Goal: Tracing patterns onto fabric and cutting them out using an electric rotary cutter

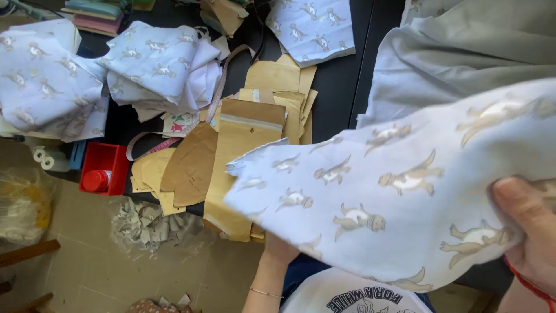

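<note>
Two hands hold one cut piece of pale blue printed fabric (370, 197) above the near edge of the dark table (336, 98). The right hand (530, 232) is closed on the cloth at its right end, thumb on top and fingers underneath. The left hand (278, 250) sits under the cloth's near left part; only its wrist and heel show, so its grip cannot be told. The cloth hangs spread and slightly raised, its left tip over the brown paper patterns (243, 145) lying at the table's near edge. Stacks of the same printed fabric (156, 64) rest toward the far left corner, a red tray (119, 159) at the left edge, and grey cloth (463, 52) toward the far right. The step in hand appears to be lifting and spreading one piece. Judged from this, the next move calls for keeping the cloth flat and its edges free.
</note>
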